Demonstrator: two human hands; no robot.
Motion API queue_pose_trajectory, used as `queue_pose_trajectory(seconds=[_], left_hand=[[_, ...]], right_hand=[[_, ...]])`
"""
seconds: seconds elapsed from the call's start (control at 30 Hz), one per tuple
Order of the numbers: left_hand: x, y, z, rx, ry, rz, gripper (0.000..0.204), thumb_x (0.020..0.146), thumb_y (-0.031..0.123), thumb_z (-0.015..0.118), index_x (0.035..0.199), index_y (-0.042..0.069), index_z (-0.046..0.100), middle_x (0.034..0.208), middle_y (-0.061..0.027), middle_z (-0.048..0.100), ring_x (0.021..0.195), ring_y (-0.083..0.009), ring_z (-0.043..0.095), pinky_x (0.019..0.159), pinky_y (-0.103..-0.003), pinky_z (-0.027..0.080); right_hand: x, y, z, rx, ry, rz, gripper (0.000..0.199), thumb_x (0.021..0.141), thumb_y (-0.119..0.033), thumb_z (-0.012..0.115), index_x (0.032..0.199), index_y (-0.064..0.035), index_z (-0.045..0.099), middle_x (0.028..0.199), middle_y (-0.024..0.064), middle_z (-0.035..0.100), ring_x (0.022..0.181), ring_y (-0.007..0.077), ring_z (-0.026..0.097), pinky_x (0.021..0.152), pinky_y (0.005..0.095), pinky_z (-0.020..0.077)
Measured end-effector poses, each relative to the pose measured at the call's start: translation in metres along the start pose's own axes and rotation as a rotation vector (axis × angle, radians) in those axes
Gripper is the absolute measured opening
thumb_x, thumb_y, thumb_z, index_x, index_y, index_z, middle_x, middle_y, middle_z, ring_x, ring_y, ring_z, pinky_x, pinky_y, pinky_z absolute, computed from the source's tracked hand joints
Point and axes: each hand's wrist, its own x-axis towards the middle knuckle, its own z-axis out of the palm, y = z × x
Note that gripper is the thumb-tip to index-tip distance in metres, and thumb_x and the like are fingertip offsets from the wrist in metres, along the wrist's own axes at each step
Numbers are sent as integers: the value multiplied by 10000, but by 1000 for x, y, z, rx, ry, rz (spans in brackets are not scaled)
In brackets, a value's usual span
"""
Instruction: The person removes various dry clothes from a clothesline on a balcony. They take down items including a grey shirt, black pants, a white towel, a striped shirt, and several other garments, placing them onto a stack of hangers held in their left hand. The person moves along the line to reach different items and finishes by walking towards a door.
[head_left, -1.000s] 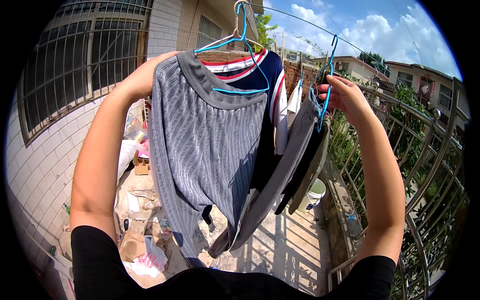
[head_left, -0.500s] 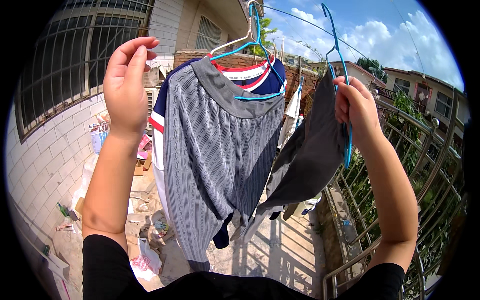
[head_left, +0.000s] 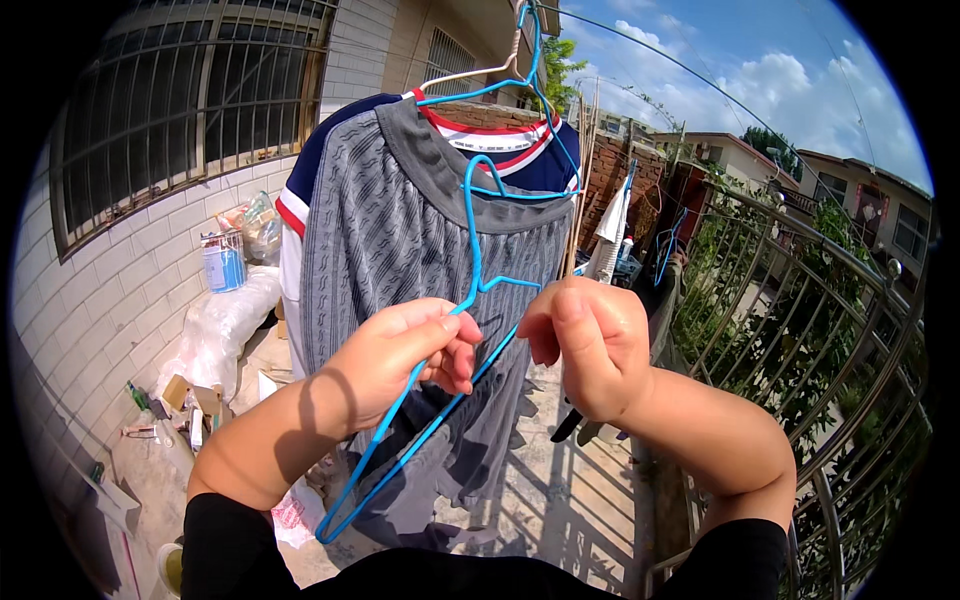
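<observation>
A blue wire clothes hanger (head_left: 474, 235) slants in front of me, its hook pointing up and its lower corner toward the lower left. My left hand (head_left: 405, 350) is closed around its left side. At the hanger's other end my right hand (head_left: 590, 350) has its fingers curled in, with that corner hidden by the fingers. Behind both hands hang patterned grey trousers (head_left: 370, 215) with a wide waistband, on another blue hanger (head_left: 545, 90). Farther back, a navy, white and red shirt (head_left: 340, 125) hangs from a pale hanger (head_left: 470, 72).
A line (head_left: 640, 42) runs overhead to the right. Metal railing (head_left: 800, 270) with plants behind it bounds the right. On the left stand a tiled wall (head_left: 130, 270) and a barred window (head_left: 150, 110). A paint bucket (head_left: 223, 262), plastic sheeting (head_left: 225, 325) and clutter lie along that wall.
My left hand has come down and closed on the blue hanger. My right hand has lowered toward the middle, and the hanger has swung from the right to in front of the patterned trousers.
</observation>
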Motion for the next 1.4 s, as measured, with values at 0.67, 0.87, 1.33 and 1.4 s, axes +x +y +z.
queue_pose_trajectory(seconds=[0.67, 0.87, 1.33, 1.4], left_hand=[[-228, 28, 28, -191, 491, 496, 230, 857, 100, 423, 997, -75, 371, 432, 8, 329, 294, -68, 296, 294, -219, 235], [-248, 40, 16, -129, 844, 821, 150, 885, 77, 372, 1002, -15, 357, 440, 33, 340, 275, -46, 309, 287, -201, 300], [-170, 29, -36, -409, 596, 338, 310, 890, 162, 403, 1140, -21, 410, 953, -126, 541, 734, -179, 559, 599, -294, 482], [-164, 15, -43, -574, 647, 241, 264, 888, 181, 392, 1094, 25, 449, 845, -59, 524, 552, -101, 428, 455, -222, 349]], right_hand=[[273, 89, 42, 762, 573, 785, 103, 869, -76, 348, 896, -11, 423, 687, 104, 521, 600, 177, 526, 520, 275, 439], [309, 78, 59, 812, -84, 419, 134, 869, -71, 353, 825, -15, 467, 668, 35, 484, 583, 125, 478, 513, 237, 386], [114, -37, 178, -221, -521, -181, 273, 781, -291, 535, 863, -39, 600, 783, 145, 598, 765, 305, 589, 695, 398, 454], [113, -25, 151, -248, -209, -332, 229, 772, -282, 549, 814, -64, 602, 729, 98, 590, 718, 278, 586, 643, 371, 457]])
